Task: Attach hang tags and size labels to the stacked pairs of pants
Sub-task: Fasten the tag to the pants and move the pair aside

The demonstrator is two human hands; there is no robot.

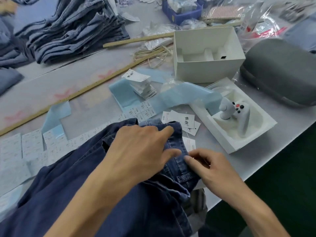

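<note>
A dark blue pair of pants (95, 177) is spread on the table (256, 168), with the waistband near the middle of the view. The left hand (136, 151) is laid flat and open on the cloth, with its fingers spread, and the waistband is pressed down by it. The right hand (215, 170) is at the edge of the waistband. Its grip looks loosely closed around something small and pale, but what is held cannot be told.

Loose hang tags (181, 119) are seen just beyond the waistband, touching the cloth. One more white tag (189, 143) is tucked beside the waistband, close to the right hand. Sheets of size labels (32, 144) are laid along the far side of the pants, and more folded pants (77, 29) are stacked well apart, at the back.

The step in hand seems to be fixing a tag at the waistband. It is done well if the cloth is kept flat and still by the left hand, so no folds are caught. The tag is best fixed at a seam or belt loop, where the cloth is strong. The printed side should be left facing up, so it can be read.
</note>
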